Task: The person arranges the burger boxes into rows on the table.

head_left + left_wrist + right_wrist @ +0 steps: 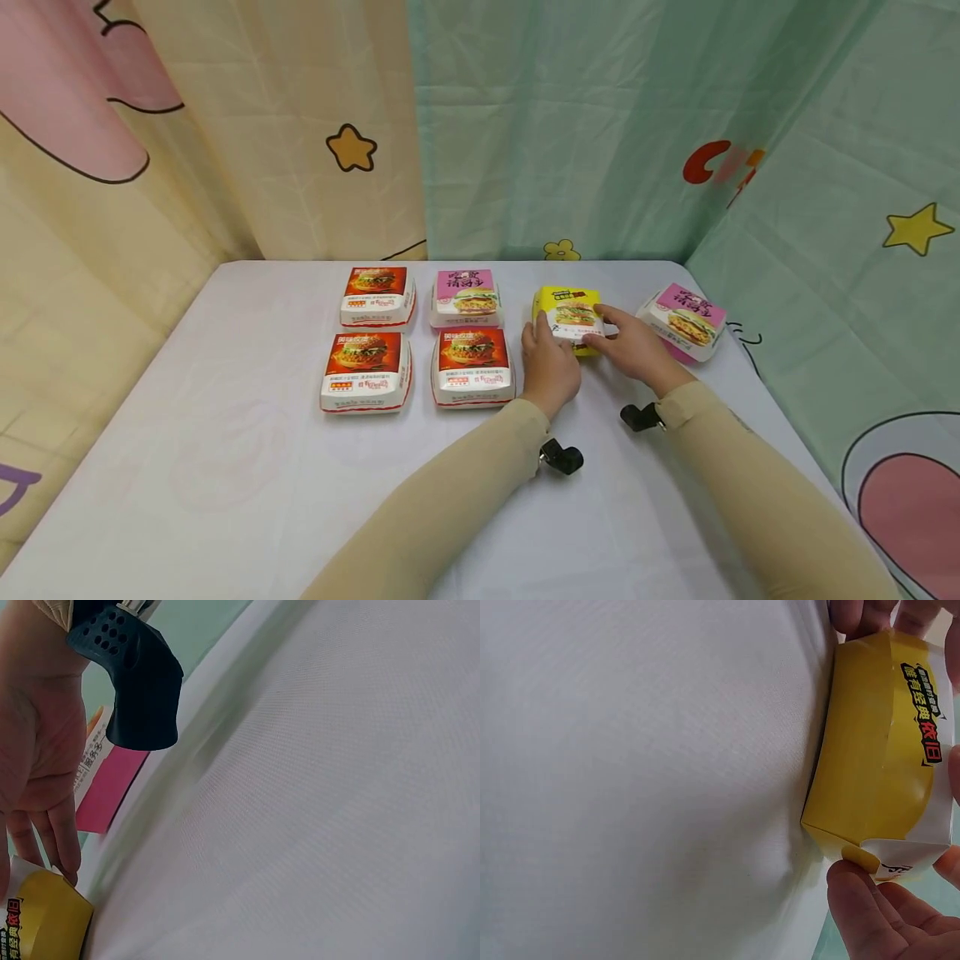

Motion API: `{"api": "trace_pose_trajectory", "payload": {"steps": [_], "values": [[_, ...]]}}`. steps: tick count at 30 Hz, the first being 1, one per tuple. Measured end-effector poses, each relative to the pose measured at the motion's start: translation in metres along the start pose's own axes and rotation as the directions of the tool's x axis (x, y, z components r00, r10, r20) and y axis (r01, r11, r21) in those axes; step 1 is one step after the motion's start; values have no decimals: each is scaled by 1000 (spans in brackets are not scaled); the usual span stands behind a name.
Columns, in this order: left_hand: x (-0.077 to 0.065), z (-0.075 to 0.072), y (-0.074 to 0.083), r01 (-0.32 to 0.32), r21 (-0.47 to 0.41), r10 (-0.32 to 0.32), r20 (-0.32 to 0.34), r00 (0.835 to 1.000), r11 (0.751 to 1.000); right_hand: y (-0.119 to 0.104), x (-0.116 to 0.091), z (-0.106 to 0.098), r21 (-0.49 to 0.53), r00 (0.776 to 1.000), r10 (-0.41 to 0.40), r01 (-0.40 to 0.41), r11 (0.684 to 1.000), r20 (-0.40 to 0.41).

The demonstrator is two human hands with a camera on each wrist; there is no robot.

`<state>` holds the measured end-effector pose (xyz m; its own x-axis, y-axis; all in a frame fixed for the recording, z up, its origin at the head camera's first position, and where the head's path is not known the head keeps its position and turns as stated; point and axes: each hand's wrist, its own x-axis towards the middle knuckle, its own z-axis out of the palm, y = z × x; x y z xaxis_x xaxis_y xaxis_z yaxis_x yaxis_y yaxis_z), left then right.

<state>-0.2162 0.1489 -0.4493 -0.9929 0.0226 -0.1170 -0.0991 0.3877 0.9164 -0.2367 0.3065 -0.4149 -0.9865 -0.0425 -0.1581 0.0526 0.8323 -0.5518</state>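
A yellow-and-white burger box (573, 312) stands on the white-covered table, held between both hands. My left hand (551, 371) grips its left end; in the right wrist view its fingertips (847, 615) wrap that end at the top. My right hand (637, 346) holds the right end, its fingers at the folded side flap (862, 857). The left wrist view shows the right palm (45, 750) and the fingers behind the corner of the yellow box (60, 915). Most of the left hand is hidden there.
Red burger boxes (365, 367) and a pink burger box (467, 296) stand in two rows to the left. Another pink burger box (684, 321) sits askew just right of my right hand. Patterned curtains (570, 125) border the table's back and sides.
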Motion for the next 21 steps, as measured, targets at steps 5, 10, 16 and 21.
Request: {"api": "trace_pose_trajectory", "payload": {"steps": [5, 10, 16, 21], "values": [[3, -1, 0, 0, -24, -1, -20, 1000, 1000, -3, 5, 1, 2, 1000, 6, -6, 1000, 0], [-1, -1, 5, 3, 24, -3, -27, 1000, 1000, -3, 9, 0, -11, 1000, -3, 3, 1000, 10], [-9, -7, 28, -13, 145, 11, 11, 1000, 989, -1, 13, -1, -13, 1000, 4, -4, 1000, 24], [-1, -17, 41, 34, 233, -41, 25, 999, 972, -2, 15, -2, -1, 998, 33, -33, 999, 46]]}}
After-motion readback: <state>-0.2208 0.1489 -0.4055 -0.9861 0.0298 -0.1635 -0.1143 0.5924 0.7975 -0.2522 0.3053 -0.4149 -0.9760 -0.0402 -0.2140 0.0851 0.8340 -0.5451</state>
